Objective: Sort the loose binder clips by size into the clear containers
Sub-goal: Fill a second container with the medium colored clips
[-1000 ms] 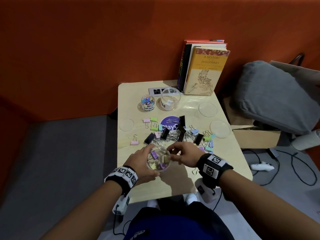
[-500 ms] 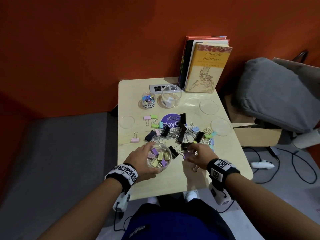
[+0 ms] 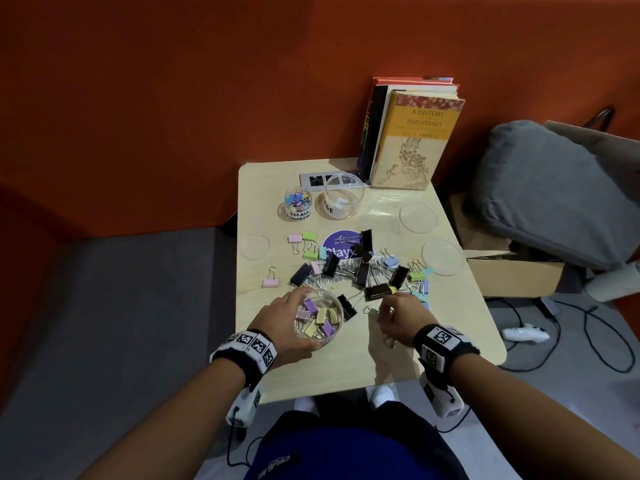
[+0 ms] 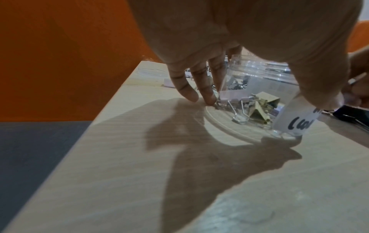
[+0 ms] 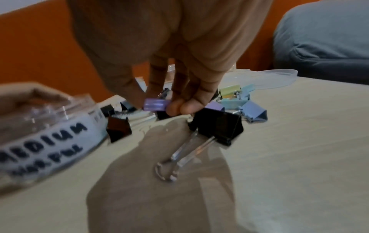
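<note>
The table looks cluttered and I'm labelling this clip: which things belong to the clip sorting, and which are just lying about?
Part of the job:
- medium container, held by left hand
- purple clip, pinched by right hand
- loose clips
- small container
- large container

Just lying about:
- books
- grey cushion
- cardboard box

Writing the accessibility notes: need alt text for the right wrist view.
The right hand pinches a purple binder clip just above a pale wooden table, with a large black binder clip below it. At left, the left hand holds a clear container labelled MEDIUM; pastel clips lie behind.
</note>
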A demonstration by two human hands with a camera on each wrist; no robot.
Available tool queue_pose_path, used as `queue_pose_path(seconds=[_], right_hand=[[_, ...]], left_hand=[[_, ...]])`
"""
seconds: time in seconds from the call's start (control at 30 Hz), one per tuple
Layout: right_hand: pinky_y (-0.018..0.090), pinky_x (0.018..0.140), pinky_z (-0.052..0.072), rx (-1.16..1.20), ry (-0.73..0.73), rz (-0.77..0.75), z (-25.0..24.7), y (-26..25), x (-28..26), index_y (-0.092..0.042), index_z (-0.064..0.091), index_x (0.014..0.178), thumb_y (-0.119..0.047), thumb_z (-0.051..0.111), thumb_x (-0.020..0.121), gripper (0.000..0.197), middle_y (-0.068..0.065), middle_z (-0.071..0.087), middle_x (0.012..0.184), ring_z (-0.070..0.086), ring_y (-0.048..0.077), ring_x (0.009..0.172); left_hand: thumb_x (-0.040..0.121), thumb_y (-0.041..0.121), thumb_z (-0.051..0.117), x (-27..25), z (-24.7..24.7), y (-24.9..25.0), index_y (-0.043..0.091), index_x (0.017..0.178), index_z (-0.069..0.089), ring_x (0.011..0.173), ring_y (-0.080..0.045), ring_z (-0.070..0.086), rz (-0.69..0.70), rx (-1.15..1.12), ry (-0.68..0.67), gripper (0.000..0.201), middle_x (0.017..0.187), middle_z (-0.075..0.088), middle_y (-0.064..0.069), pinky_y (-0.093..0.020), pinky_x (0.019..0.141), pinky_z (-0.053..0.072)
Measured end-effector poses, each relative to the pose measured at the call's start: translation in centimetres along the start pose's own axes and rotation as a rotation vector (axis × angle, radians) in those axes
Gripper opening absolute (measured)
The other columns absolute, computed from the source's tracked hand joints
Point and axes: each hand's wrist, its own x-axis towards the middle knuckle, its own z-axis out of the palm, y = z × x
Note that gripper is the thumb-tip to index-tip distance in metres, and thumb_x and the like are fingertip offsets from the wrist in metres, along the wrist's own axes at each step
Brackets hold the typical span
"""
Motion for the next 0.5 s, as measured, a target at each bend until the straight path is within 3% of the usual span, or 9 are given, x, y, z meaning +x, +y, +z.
queue_pose_path(seconds=[0.07, 0.17, 0.4, 0.5], right_hand=[[0.030, 0.072, 0.052, 0.118, 0.029, 0.010, -0.8, 0.0, -0.1, -0.021, 0.065, 0.076, -0.019, 0.071, 0.073, 0.007, 0.000, 0.060, 0.090, 0.061, 0.017, 0.079], [0.024, 0.065, 0.047, 0.252, 0.068, -0.083, -2.0, -1.0, -0.2, -0.026, 0.061, 0.071, -0.013, 0.073, 0.072, 0.017, -0.002, 0.060, 0.086, 0.061, 0.012, 0.073], [0.020, 0.066, 0.053, 0.291, 0.008, -0.407, -2.0, -6.2, 0.4, -0.021, 0.066, 0.080, -0.015, 0.075, 0.077, 0.011, -0.006, 0.058, 0.090, 0.063, 0.009, 0.072], [0.023, 0.069, 0.055, 0.257, -0.019, -0.459, -1.2, -6.5, 0.4, -0.023, 0.066, 0.084, -0.019, 0.075, 0.078, 0.012, -0.006, 0.061, 0.095, 0.062, 0.009, 0.074]], left_hand=[[0.056, 0.060, 0.085, 0.0, 0.0, 0.0, 0.038, 0.145, 0.023, 0.125, -0.018, 0.051, 0.003, 0.002, 0.001, 0.111, 0.144, 0.049, 0.007, -0.035, 0.099, 0.047], [0.056, 0.060, 0.086, 0.0, 0.1, 0.1, 0.037, 0.145, 0.023, 0.126, -0.018, 0.050, 0.002, 0.000, -0.001, 0.111, 0.145, 0.049, 0.006, -0.036, 0.100, 0.046], [0.054, 0.060, 0.087, -0.1, -0.1, 0.2, 0.035, 0.145, 0.025, 0.126, -0.019, 0.051, 0.011, 0.003, 0.012, 0.113, 0.145, 0.049, 0.006, -0.037, 0.101, 0.046], [0.054, 0.060, 0.087, -0.1, -0.1, 0.3, 0.035, 0.144, 0.026, 0.123, -0.018, 0.053, 0.017, 0.009, 0.012, 0.111, 0.142, 0.051, 0.006, -0.037, 0.099, 0.047]])
